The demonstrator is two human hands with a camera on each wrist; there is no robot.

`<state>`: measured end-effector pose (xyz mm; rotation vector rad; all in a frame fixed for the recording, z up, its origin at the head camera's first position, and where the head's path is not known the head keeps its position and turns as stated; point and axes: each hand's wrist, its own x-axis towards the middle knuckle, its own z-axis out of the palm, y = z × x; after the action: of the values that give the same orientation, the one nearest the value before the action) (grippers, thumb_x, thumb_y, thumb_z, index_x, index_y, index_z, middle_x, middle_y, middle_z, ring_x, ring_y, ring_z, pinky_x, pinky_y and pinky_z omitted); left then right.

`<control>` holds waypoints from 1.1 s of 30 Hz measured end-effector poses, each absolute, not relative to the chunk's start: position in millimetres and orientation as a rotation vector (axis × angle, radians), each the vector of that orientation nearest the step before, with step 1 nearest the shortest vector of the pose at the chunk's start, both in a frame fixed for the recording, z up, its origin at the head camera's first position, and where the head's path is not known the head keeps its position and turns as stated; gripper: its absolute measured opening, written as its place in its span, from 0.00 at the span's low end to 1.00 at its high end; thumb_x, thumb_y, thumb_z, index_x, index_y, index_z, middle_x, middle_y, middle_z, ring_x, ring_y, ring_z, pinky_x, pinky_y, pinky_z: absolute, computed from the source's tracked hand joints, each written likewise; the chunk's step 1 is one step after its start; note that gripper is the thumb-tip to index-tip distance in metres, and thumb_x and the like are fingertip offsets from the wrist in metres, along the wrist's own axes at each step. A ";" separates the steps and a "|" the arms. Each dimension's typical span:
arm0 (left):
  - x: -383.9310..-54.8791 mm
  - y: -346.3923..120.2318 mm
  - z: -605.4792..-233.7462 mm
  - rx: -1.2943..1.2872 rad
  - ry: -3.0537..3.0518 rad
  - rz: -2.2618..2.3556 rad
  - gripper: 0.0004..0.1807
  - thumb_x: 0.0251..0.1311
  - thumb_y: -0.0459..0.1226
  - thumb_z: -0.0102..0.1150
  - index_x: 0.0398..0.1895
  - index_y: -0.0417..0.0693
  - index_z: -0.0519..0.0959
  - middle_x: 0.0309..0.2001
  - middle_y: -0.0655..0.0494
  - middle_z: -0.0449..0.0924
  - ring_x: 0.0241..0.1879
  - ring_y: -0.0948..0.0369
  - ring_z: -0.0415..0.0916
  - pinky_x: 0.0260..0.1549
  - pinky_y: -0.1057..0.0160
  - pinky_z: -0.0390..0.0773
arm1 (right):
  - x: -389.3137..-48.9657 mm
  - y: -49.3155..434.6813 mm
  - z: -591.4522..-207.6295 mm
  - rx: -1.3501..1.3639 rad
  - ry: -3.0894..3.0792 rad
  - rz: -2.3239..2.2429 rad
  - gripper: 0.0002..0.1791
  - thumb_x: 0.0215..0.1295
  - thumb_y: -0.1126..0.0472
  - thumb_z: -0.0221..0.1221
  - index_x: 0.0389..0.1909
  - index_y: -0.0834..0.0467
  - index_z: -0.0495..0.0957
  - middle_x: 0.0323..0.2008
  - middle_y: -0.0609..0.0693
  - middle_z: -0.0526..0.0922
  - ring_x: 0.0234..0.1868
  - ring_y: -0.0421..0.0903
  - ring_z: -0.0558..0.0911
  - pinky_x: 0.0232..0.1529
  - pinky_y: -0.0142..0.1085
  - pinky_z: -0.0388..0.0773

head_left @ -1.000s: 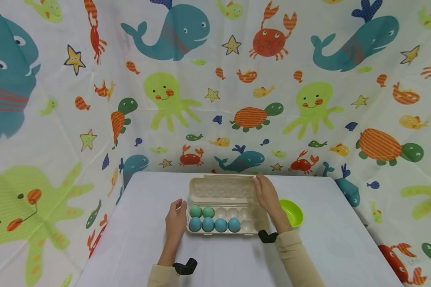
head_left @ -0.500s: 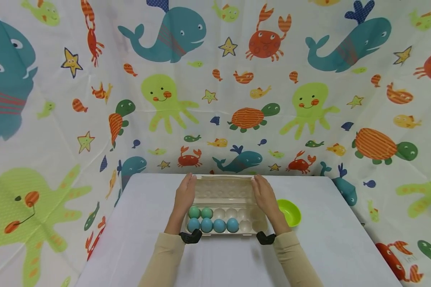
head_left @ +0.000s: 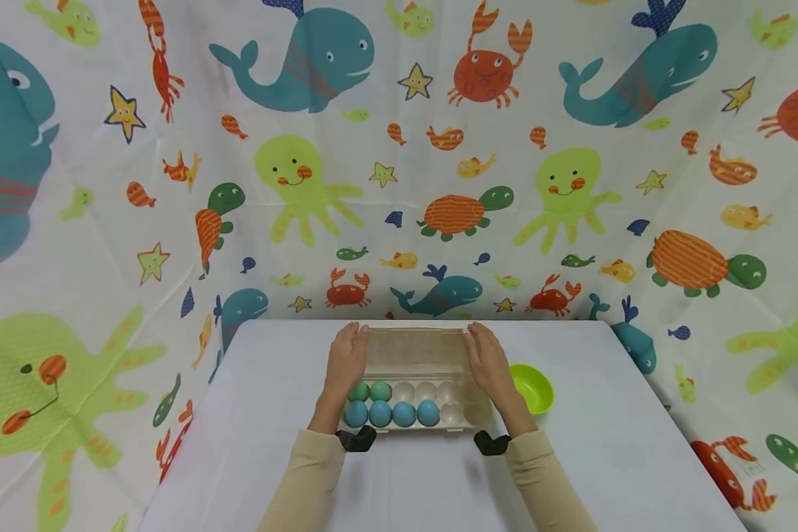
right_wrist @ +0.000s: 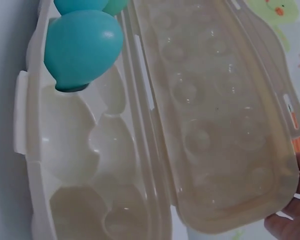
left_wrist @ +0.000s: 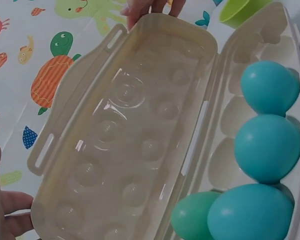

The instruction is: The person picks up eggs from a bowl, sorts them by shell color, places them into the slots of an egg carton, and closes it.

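A beige plastic egg carton [head_left: 451,414] lies open on the table, its lid [head_left: 415,353] raised on the far side. Several blue eggs [head_left: 403,414] fill the left part of the near row. Two green eggs [head_left: 380,391] sit behind them at the left end. My left hand [head_left: 346,362] holds the lid's left end, with fingers [left_wrist: 17,202] at its edge in the left wrist view. At the opposite end, my right hand [head_left: 488,362] holds the lid; its fingers [right_wrist: 290,220] reach behind the corner in the right wrist view.
A lime green bowl [head_left: 533,388] stands right of the carton, beside my right forearm. The white table [head_left: 399,488] ends at a hanging cloth [head_left: 399,162] printed with sea animals, which rises behind and along both sides.
My left hand has moved from beside the carton up to the lid's left end. The right hand stays at the right end. The lid now tilts up a little more.
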<state>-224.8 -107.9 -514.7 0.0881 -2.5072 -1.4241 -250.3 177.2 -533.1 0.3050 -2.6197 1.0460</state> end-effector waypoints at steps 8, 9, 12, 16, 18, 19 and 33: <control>-213.2 -112.4 -512.7 0.053 -2.497 -1.343 0.34 0.77 0.55 0.39 0.68 0.37 0.70 0.71 0.40 0.68 0.72 0.41 0.62 0.74 0.40 0.60 | -240.7 178.2 -531.2 0.304 -2.563 1.039 0.26 0.80 0.49 0.44 0.64 0.64 0.72 0.68 0.63 0.71 0.70 0.62 0.69 0.73 0.58 0.64; -210.8 -112.6 -512.4 0.046 -2.493 -1.338 0.33 0.77 0.55 0.39 0.68 0.38 0.71 0.70 0.40 0.69 0.72 0.42 0.63 0.73 0.40 0.61 | -238.8 178.8 -530.6 0.302 -2.562 1.038 0.26 0.80 0.49 0.44 0.64 0.64 0.73 0.68 0.63 0.72 0.70 0.61 0.69 0.73 0.57 0.64; -204.4 -112.5 -512.4 0.032 -2.492 -1.332 0.33 0.76 0.55 0.40 0.67 0.38 0.72 0.68 0.40 0.70 0.70 0.42 0.64 0.72 0.40 0.62 | -232.7 181.5 -529.6 0.303 -2.555 1.023 0.26 0.80 0.49 0.44 0.63 0.64 0.74 0.66 0.62 0.73 0.69 0.60 0.71 0.73 0.57 0.66; -195.2 -110.9 -513.3 -0.001 -2.510 -1.300 0.32 0.75 0.55 0.43 0.65 0.37 0.74 0.65 0.41 0.71 0.68 0.42 0.66 0.69 0.39 0.66 | -222.8 186.5 -529.0 0.295 -2.571 1.012 0.26 0.80 0.48 0.44 0.62 0.62 0.76 0.64 0.60 0.75 0.67 0.58 0.72 0.71 0.56 0.68; -189.5 -110.2 -515.0 -0.023 -2.527 -1.260 0.32 0.75 0.55 0.44 0.65 0.38 0.74 0.64 0.42 0.70 0.66 0.43 0.66 0.67 0.39 0.69 | -217.6 188.9 -528.5 0.298 -2.587 1.020 0.26 0.80 0.47 0.44 0.62 0.61 0.76 0.63 0.59 0.76 0.66 0.58 0.72 0.70 0.56 0.69; -186.3 -109.9 -516.0 -0.039 -2.532 -1.243 0.32 0.75 0.55 0.45 0.65 0.38 0.74 0.63 0.42 0.70 0.65 0.43 0.66 0.66 0.40 0.70 | -214.9 190.1 -528.5 0.302 -2.597 1.019 0.26 0.80 0.46 0.44 0.62 0.61 0.77 0.62 0.59 0.76 0.66 0.58 0.72 0.70 0.56 0.70; -146.0 -112.4 -538.0 -0.166 -2.622 -0.963 0.26 0.74 0.52 0.50 0.62 0.41 0.76 0.67 0.44 0.74 0.71 0.45 0.65 0.69 0.42 0.69 | -178.7 191.0 -541.3 0.439 -2.682 0.777 0.24 0.77 0.49 0.50 0.61 0.62 0.78 0.63 0.57 0.79 0.66 0.57 0.74 0.69 0.54 0.72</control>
<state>-146.0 -112.4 -538.0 -0.1659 -2.6222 -0.9632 -178.7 191.0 -541.3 0.4389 -2.6820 0.7765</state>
